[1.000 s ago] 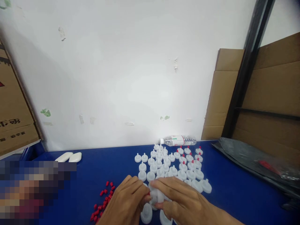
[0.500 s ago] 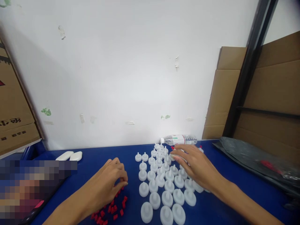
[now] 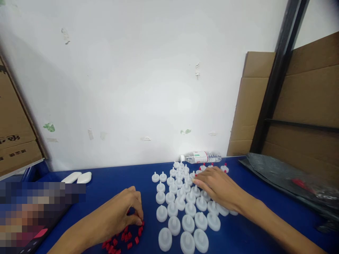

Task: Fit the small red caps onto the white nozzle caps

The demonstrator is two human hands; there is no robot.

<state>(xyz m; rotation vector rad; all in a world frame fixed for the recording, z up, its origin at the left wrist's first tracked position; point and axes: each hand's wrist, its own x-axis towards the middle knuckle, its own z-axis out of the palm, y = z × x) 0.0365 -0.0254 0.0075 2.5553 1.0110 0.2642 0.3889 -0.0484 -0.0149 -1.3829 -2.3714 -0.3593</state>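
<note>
Many white nozzle caps [image 3: 188,224] stand spout-up in loose rows on the blue table. Some at the back, such as a white cap [image 3: 225,169] by the bottle, carry small red tips on their spouts. A scattered group of small red tip caps [image 3: 129,235] lies to their left. My left hand [image 3: 127,210] reaches down over this group, thumb and fingertips pinched on a red tip cap [image 3: 143,223]. Over the back rows of white caps is my right hand [image 3: 219,187], its thumb and fingers closed around a red tip at a spout. Its palm hides several caps.
A clear plastic bottle [image 3: 201,157] lies against the wall at the back. Two white rounded objects [image 3: 84,177] rest at the left, near a dark, partly pixelated object [image 3: 39,229]. A grey plastic bag [image 3: 280,180] spreads along the right, below cardboard [image 3: 251,102].
My left hand has lowered to the red tip caps and closed on one. My right hand has dipped slightly onto a white cap, uncovering red-tipped caps behind it. The view has shifted slightly.
</note>
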